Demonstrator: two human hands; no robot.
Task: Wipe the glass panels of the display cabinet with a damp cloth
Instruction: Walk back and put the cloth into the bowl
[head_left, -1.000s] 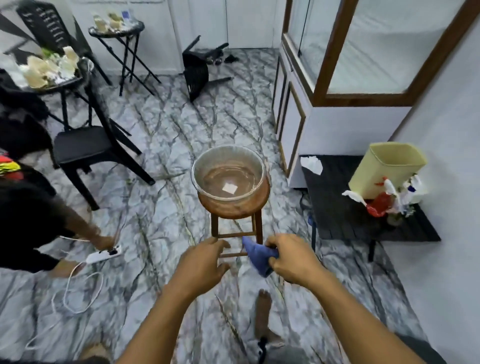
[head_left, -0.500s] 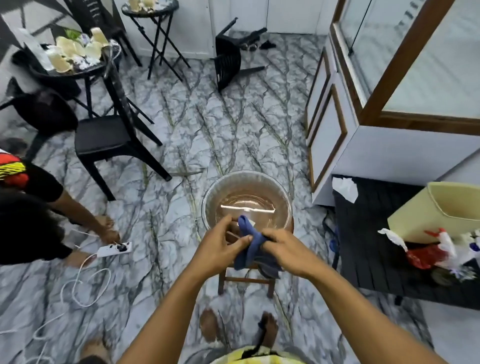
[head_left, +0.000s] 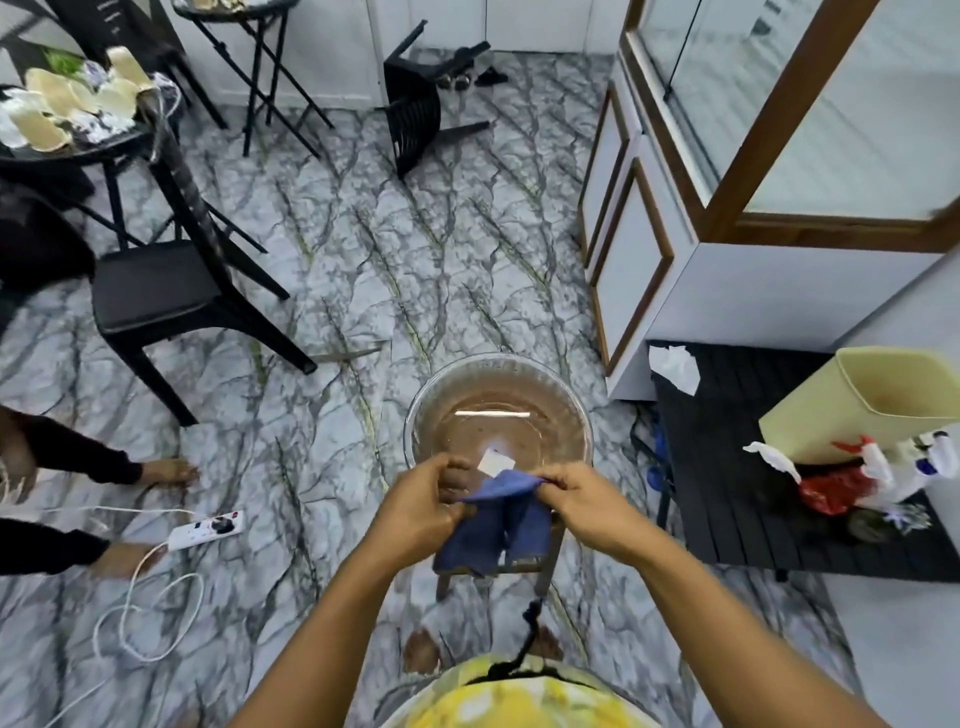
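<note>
A blue cloth (head_left: 496, 530) hangs spread between my two hands, just in front of a clear glass bowl (head_left: 498, 410) of water on a round wooden stool (head_left: 545, 566). My left hand (head_left: 421, 506) pinches the cloth's left top corner and my right hand (head_left: 584, 501) pinches its right top corner. The display cabinet (head_left: 769, 150), white with brown wooden frames and glass panels, stands at the upper right, well beyond my hands.
A low black slatted table (head_left: 737, 499) at the right carries a yellow bin (head_left: 872, 405), spray bottles and a red bag. Black chairs (head_left: 156, 291) and a cluttered table stand at the left. Another person's feet, a power strip (head_left: 208, 527) and white cable lie on the marble floor.
I have stepped closer to the bowl and looked further down. My left hand took hold of the cloth, and both hands have pulled it open from a bunch into a hanging sheet.
</note>
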